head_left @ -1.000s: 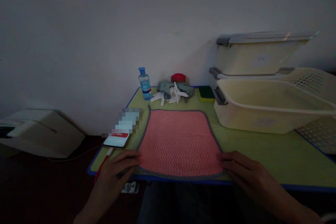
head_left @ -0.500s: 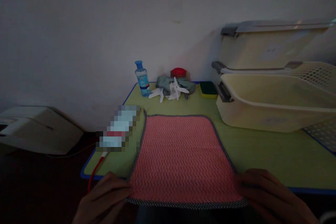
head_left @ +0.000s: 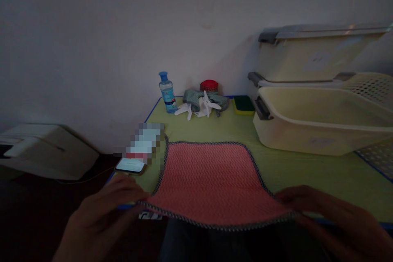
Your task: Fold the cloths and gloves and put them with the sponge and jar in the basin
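Pink cloth (head_left: pixel 211 178) — near corners in left grip (head_left: pixel 102 208), right grip (head_left: pixel 334 215).

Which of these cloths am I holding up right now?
The pink cloth: your left hand and right hand hold its near corners, while the grey cloth lies crumpled farther back.

The left hand (head_left: pixel 100 211) hides one near corner of a pink cloth (head_left: pixel 211 180), the right hand (head_left: pixel 334 215) the other. Mosaic blocks blur much of a phone (head_left: pixel 140 148); lettering on a bottle (head_left: pixel 168 97) is too small for me to read; the view's right edge crops a cream bin (head_left: pixel 307 137).
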`<state>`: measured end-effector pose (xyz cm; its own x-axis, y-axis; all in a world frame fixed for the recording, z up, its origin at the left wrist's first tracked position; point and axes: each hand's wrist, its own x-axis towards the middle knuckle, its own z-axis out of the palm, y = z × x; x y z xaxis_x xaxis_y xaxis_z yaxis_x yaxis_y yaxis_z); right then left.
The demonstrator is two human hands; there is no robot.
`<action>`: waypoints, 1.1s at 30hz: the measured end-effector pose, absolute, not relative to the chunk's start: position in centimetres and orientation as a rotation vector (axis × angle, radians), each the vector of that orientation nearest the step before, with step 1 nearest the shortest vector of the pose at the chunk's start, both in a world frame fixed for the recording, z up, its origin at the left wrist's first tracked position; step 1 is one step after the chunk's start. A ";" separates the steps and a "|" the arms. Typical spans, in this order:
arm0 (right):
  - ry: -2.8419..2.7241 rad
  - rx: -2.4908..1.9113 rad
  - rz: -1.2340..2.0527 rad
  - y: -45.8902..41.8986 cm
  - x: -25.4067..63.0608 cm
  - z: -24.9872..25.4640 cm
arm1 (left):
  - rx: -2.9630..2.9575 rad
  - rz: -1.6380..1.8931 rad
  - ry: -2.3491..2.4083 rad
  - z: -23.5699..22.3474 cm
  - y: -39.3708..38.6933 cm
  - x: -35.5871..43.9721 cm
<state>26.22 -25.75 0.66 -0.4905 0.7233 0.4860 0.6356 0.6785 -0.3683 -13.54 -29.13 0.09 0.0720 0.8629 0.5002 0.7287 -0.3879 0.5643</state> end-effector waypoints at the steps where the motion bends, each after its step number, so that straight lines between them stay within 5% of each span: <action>1: -2.252 -1.068 0.202 -24.8 25.4 1.6 | 2.156 1.194 1.645 0.7 -28.2 -13.2; 17: -2.523 -1.494 0.247 -14.3 21.4 1.0 | 2.077 0.208 2.072 0.8 -18.1 -8.4; 33: -2.342 -1.184 0.257 -14.3 21.1 -0.8 | 2.095 0.044 2.268 -0.9 -16.6 -8.0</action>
<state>21.14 -14.28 -0.77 -0.4971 0.7951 0.3474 0.7010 0.6039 -0.3794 -8.03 -16.58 -0.92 -0.0786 0.9967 -0.0196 0.9952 0.0796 0.0572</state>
